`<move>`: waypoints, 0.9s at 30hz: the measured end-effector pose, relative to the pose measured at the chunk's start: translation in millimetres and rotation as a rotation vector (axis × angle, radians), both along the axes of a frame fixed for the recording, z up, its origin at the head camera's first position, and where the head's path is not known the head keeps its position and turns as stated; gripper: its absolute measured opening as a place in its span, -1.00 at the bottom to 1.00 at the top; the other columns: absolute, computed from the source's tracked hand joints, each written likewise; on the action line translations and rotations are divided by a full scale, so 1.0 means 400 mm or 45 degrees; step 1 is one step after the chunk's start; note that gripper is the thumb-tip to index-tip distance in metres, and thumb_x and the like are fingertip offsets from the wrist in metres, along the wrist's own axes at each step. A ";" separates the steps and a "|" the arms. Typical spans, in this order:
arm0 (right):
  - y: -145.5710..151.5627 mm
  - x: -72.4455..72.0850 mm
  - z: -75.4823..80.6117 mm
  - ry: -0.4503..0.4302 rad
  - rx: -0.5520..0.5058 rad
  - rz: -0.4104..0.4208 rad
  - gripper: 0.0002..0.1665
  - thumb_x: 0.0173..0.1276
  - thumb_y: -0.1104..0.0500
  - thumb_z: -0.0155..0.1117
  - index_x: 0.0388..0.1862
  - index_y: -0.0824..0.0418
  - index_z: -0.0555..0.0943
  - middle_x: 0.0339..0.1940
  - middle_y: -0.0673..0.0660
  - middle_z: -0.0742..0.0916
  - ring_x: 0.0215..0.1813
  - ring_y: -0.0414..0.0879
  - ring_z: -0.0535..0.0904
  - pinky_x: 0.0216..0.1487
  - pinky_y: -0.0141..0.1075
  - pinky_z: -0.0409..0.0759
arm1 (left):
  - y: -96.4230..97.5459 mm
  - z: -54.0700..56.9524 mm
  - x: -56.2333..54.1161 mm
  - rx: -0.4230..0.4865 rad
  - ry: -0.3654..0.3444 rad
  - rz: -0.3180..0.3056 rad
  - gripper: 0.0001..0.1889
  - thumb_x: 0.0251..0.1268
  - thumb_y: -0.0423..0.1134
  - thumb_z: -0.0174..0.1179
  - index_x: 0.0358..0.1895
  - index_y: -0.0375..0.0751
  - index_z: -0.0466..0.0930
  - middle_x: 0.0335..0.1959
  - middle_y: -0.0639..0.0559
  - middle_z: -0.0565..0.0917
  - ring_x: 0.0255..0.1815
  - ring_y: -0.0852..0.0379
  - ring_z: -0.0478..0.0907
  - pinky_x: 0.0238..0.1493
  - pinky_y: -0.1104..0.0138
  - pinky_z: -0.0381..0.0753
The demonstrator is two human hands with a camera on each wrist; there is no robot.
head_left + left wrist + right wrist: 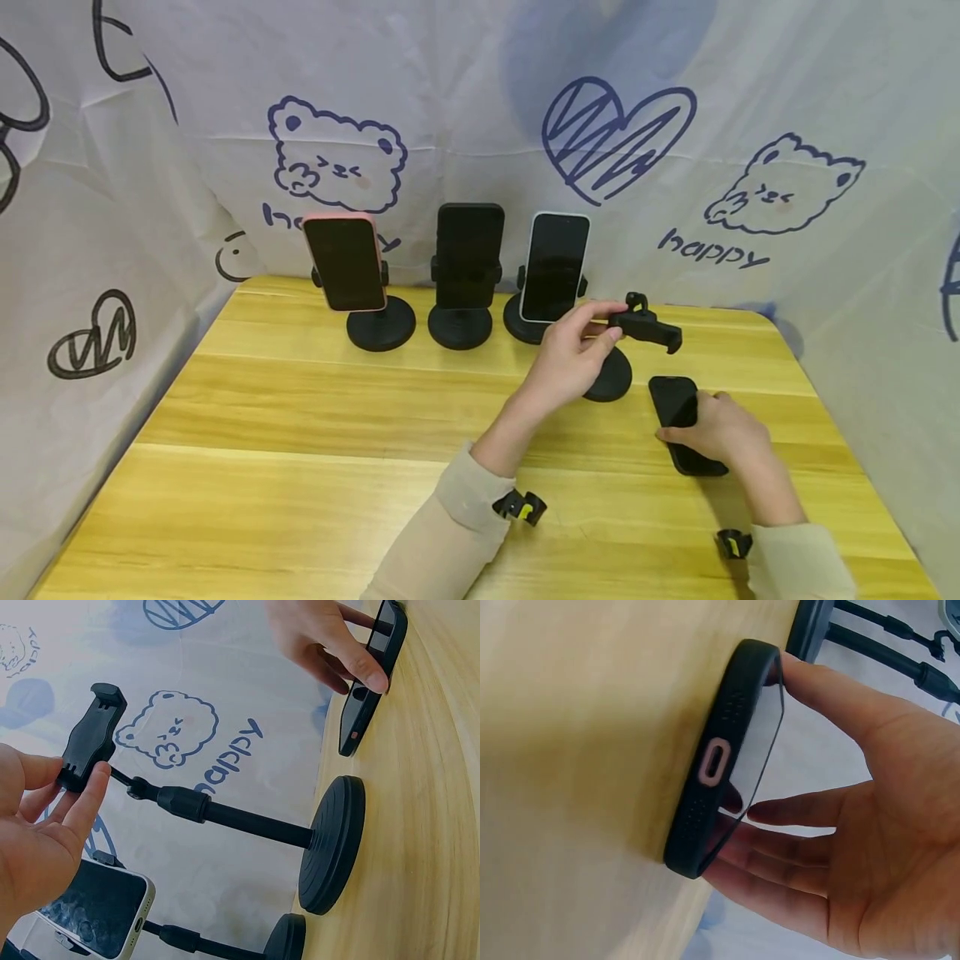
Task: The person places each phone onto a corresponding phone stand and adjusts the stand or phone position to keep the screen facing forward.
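Note:
My left hand (568,354) pinches one end of a black phone clamp (648,327) between thumb and fingers. This clamp tops a black stand, whose pole (255,825) and round base (334,844) show in the left wrist view; it carries no phone. To the right, a smartphone (672,402) in a black case lies on the table with its dark screen up. My right hand (726,429) grips its long sides, thumb on one edge and fingers on the other. The phone's charging port (715,762), framed in pink, faces the right wrist camera.
Three more stands hold phones along the back of the table (300,467): a pink-edged phone (347,264), a black phone (469,257) and a white-edged phone (555,267). The white-edged one stands close behind my left hand. A printed white cloth (480,108) hangs behind.

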State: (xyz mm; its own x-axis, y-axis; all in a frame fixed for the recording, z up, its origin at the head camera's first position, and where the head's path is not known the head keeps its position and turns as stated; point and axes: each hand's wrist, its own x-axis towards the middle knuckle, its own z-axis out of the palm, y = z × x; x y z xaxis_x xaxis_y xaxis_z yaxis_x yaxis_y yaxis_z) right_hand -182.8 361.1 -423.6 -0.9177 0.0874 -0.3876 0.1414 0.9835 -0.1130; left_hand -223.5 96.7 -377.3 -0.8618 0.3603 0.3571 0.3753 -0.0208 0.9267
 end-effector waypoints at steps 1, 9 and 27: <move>0.000 0.000 -0.002 0.002 0.007 -0.008 0.34 0.21 -0.49 0.39 0.40 0.67 0.32 0.29 0.73 0.43 0.20 0.59 0.50 0.07 0.35 0.57 | 0.000 -0.001 0.000 0.000 0.000 0.001 -0.65 0.58 -0.37 0.16 0.34 -0.22 0.57 0.21 -0.06 0.61 0.08 0.25 0.65 0.13 0.50 0.63; 0.003 -0.001 -0.010 0.032 -0.010 -0.050 0.28 0.15 -0.44 0.47 0.39 0.61 0.38 0.26 0.67 0.46 0.14 0.54 0.53 0.03 0.32 0.58 | -0.001 -0.006 0.001 -0.002 -0.017 0.002 -0.65 0.58 -0.36 0.16 0.33 -0.17 0.58 0.25 -0.05 0.60 0.12 0.21 0.65 0.15 0.49 0.62; 0.000 0.012 0.014 0.346 -0.145 -0.137 0.26 0.15 -0.19 0.58 0.57 0.50 0.22 0.38 0.63 0.36 0.23 0.57 0.42 0.01 0.39 0.54 | -0.001 -0.007 -0.006 0.035 -0.015 -0.019 -0.67 0.56 -0.37 0.18 0.30 -0.18 0.60 0.21 -0.05 0.62 0.13 0.20 0.66 0.16 0.48 0.63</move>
State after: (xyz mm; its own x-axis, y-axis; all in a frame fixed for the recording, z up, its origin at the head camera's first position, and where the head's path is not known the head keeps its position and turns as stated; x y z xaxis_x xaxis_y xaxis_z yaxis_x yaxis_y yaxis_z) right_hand -178.0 361.2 -418.1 -0.9768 0.1598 -0.1424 0.1936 0.9434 -0.2692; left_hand -226.0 96.2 -380.1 -0.8604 0.3636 0.3570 0.3640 -0.0518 0.9300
